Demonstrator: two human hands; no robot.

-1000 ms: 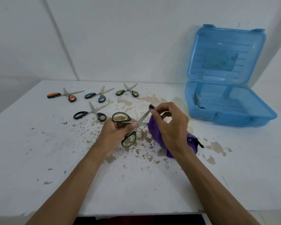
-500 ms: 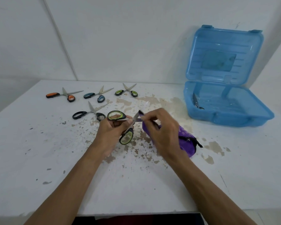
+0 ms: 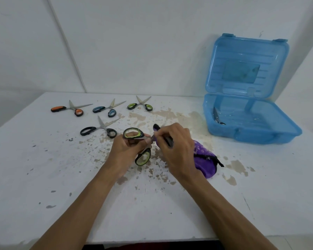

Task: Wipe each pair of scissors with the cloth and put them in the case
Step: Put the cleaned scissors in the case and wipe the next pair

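Right fingers (image 3: 163, 137) pinch purple cloth (image 3: 204, 163) hiding blades; left fingers (image 3: 134, 141) grip scissors (image 3: 143, 156).

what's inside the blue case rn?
One dark pair of scissors lies at the left end of the open blue case. The rest of the floor looks bare; the front wall hides the nearest strip.

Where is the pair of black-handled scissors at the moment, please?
In the head view, the black-handled scissors lie on the white table, just left of the left hand and in front of the blue-handled scissors.
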